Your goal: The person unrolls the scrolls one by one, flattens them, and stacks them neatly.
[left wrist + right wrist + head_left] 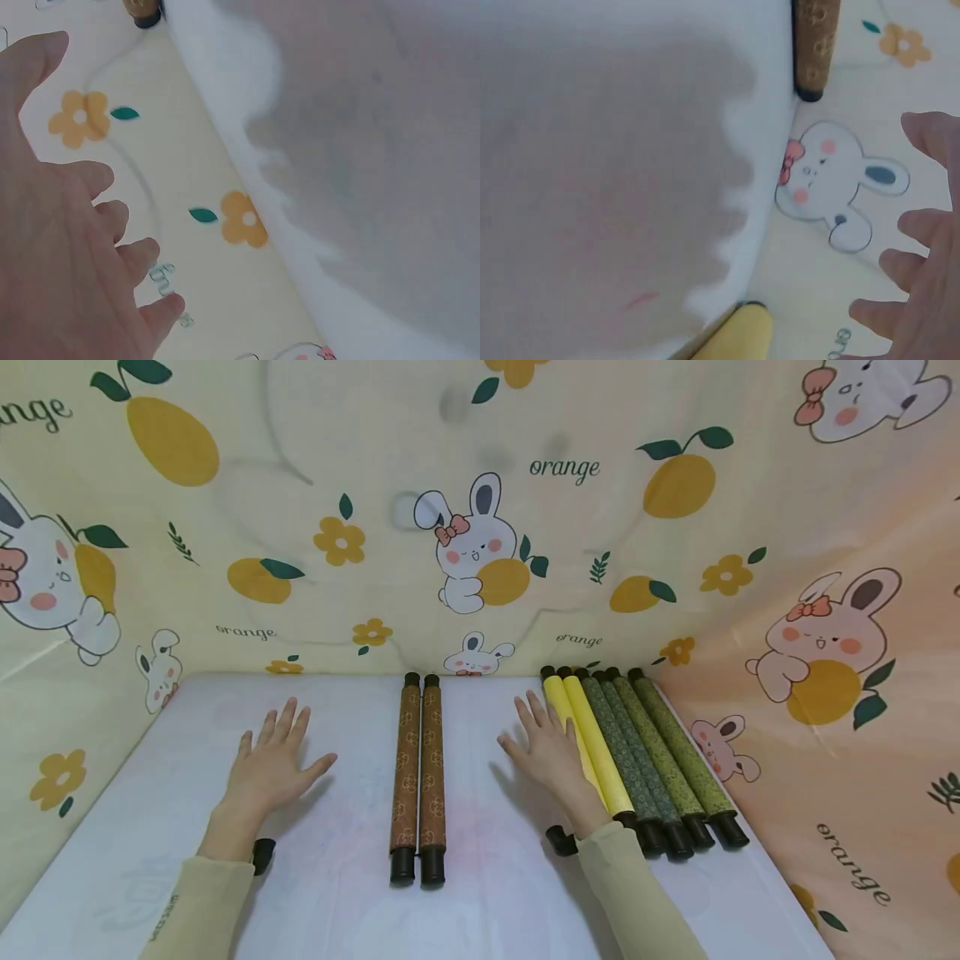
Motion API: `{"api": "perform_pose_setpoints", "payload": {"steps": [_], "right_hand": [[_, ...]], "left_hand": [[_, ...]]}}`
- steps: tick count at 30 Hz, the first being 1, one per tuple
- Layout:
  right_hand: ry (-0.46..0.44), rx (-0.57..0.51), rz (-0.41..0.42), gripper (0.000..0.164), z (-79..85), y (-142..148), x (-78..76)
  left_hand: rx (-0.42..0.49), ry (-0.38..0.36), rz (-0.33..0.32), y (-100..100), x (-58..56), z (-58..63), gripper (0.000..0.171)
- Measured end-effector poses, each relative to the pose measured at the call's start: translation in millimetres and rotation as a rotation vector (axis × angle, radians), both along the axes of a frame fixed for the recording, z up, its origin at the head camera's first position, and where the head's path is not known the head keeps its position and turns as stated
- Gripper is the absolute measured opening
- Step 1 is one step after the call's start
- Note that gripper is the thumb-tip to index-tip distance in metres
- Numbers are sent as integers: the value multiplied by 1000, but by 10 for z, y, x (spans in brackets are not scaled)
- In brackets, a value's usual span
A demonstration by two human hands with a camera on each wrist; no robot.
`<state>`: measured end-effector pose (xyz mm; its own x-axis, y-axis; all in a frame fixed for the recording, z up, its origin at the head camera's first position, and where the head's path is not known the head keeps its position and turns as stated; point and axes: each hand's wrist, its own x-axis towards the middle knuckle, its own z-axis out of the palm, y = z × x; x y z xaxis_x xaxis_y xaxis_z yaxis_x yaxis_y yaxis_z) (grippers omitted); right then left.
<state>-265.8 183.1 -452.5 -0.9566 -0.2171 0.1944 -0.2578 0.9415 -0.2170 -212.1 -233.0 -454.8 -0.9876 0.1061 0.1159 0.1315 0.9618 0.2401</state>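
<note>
2 brown rolls point(406, 768) are laid side by side mid-table point(345, 827), apart from the rest. At the right, 2 yellow rolls point(600, 747), 2 grey rolls point(613, 743) and 2 green rolls point(678, 747) are ranged by colour. Nothing is gripped: the left hand point(270, 768) is held spread, the right hand point(546, 756) likewise, near the yellow rolls. Seemingly, only the brown rolls have been set out, with 6 left aside.

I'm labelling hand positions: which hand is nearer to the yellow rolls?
Right. The right hand is close by the yellow rolls, covering part of them in the head view; the left hand is farther off, on the other side of the brown rolls.
</note>
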Motion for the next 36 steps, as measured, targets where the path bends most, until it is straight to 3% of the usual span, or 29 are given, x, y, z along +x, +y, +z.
{"api": "perform_pose_setpoints", "payload": {"steps": [4,10,18,27,36], "right_hand": [[-4,-79,78,74,36,-98,54],[-146,-280,161,72,17,-330,163],[-301,-421,268,65,-56,-633,305],[-360,-387,335,70,-77,-875,352],[-357,-340,325,70,-140,-1001,369]], "left_hand": [[1,-9,-40,103,16,41,94],[3,11,-112,291,-8,-18,88],[255,7,-203,625,5,-46,70],[409,-54,-274,918,-15,-88,54],[377,-103,-327,1075,2,-165,55]]}}
